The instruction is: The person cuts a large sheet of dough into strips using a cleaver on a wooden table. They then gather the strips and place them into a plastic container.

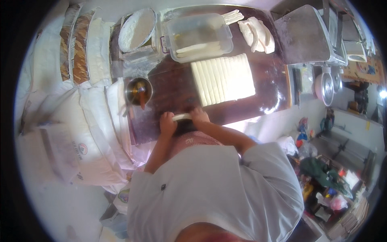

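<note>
My left hand (168, 124) and my right hand (199, 117) are at the near edge of a dark wooden table (172, 81). Between them runs a short pale strip of dough (182, 117), one end in each hand. Beyond my right hand lies a block of long dough strips (223, 79), side by side and touching. Left of my hands stands a metal bowl (128, 93) with brownish liquid and a red-handled tool in it. A translucent plastic tub (199, 30) with a few dough strips inside stands behind the block.
A dish of white flour (136, 30) rests on a box at the back left. Folded dough pieces (257, 34) and thin strips (233, 17) lie at the back right. White sacks (90, 127) line the left side. A metal box-like appliance (305, 36) stands to the right.
</note>
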A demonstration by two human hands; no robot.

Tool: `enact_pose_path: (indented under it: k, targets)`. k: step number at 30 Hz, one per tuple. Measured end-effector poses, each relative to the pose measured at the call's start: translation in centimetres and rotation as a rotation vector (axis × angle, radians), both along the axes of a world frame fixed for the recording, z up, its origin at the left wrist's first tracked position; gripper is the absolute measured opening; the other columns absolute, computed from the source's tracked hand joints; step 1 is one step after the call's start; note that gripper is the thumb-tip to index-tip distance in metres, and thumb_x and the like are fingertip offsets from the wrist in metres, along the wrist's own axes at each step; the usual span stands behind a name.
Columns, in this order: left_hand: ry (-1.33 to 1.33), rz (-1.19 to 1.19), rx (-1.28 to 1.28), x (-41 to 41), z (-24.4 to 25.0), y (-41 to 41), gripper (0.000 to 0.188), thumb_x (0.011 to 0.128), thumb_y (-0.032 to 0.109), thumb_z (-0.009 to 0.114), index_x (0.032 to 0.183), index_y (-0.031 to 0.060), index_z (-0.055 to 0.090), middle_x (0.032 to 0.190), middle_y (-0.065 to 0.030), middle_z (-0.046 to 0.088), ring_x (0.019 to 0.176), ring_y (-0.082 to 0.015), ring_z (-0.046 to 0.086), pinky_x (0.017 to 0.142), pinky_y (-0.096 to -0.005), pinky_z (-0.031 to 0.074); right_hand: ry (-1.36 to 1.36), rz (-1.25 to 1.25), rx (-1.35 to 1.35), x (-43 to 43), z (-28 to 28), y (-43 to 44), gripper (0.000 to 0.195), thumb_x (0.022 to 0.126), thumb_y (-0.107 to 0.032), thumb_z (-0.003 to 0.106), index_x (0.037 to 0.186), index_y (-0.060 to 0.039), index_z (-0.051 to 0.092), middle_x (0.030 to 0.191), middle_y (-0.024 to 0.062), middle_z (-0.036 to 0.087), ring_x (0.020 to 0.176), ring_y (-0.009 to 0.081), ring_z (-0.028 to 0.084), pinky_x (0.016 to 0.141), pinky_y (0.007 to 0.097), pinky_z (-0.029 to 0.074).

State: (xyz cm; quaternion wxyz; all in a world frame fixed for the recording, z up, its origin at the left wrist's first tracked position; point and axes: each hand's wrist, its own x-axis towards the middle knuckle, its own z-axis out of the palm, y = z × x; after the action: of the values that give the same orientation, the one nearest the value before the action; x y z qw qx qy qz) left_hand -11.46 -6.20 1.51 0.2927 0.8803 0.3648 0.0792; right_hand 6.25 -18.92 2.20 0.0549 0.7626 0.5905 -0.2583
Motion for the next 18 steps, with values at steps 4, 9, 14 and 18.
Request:
enact_pose_path:
  k: [4, 9, 14, 18]
  targets:
    - [-0.038, -0.1, -0.037, -0.4, 0.7, 1.1, 0.026, 0.072, 0.005, 0.065, 0.098, 0.0076, 0.062, 0.099, -0.0162, 0.063, 0.098, -0.0404, 0.06, 0.081, -0.0517, 0.048, -0.021, -0.115, 0.004, -0.4, 0.7, 1.1, 0.033, 0.091, -0.022, 0.063, 0.12, -0.0073, 0.062, 0.119, 0.013, 0.062, 0.116, 0.0305, 0.057, 0.087, 0.04, 0.054]
    - [0.047, -0.135, 0.059, -0.8, 1.5, 0.7, 0.035, 0.077, 0.005, 0.065, 0.111, 0.0077, 0.063, 0.103, -0.0168, 0.064, 0.101, -0.0401, 0.061, 0.085, -0.0509, 0.05, 0.021, 0.016, 0.07, 1.1, 1.3, 1.4, 0.031, 0.091, -0.021, 0.062, 0.119, -0.0072, 0.061, 0.116, 0.0137, 0.062, 0.11, 0.0321, 0.06, 0.088, 0.042, 0.055]
    - [0.182, -0.118, -0.079, -0.5, 0.7, 0.4, 0.032, 0.079, 0.006, 0.069, 0.11, 0.0066, 0.066, 0.106, -0.0185, 0.062, 0.104, -0.0423, 0.06, 0.089, -0.0509, 0.051, 0.15, -0.026, 0.021, 0.3, 0.3, 1.2, 0.03, 0.089, -0.02, 0.065, 0.116, -0.0068, 0.063, 0.118, 0.0179, 0.064, 0.104, 0.0364, 0.066, 0.083, 0.0446, 0.057]
    - [0.23, -0.218, -0.491, -1.6, 0.3, 3.3, 0.039, 0.078, 0.006, 0.076, 0.115, 0.0054, 0.067, 0.109, -0.0145, 0.069, 0.104, -0.0323, 0.066, 0.09, -0.0418, 0.053, 0.767, -0.113, -0.364, 3.8, 1.1, 3.0, 0.046, 0.086, -0.021, 0.071, 0.129, -0.008, 0.063, 0.125, 0.0164, 0.067, 0.106, 0.0303, 0.068, 0.084, 0.0369, 0.058]
